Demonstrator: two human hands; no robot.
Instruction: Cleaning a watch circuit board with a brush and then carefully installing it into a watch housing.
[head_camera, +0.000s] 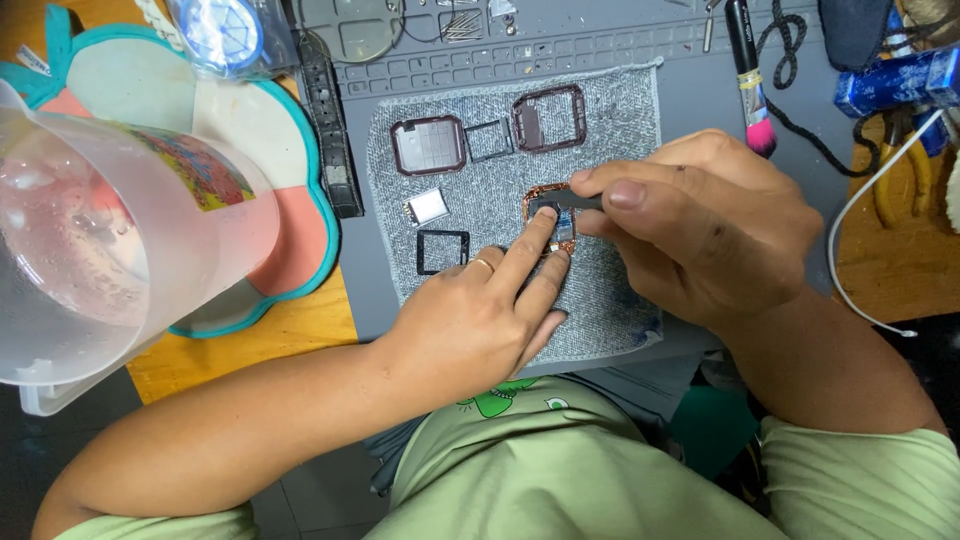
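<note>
A small copper-coloured square watch case (535, 197) lies on a grey cloth (620, 120). My left hand (478, 318) rests on the cloth, its index and middle fingertips pressing on the case. My right hand (700, 225) pinches dark tweezers (570, 202), whose tips reach into the case. On the cloth to the left lie other watch parts: a dark square case with a gridded face (428, 145), a thin square frame (488, 140), a dark empty case (549, 118), a small silvery module (428, 207) and a black square frame (442, 251).
A clear plastic jug (110, 240) stands at the left on a flower-shaped mat (290, 150). A dark watch strap (330, 120) lies beside the cloth. A pink-tipped brush (752, 90), black cord, blue box (895, 82) and white cable (850, 240) crowd the right.
</note>
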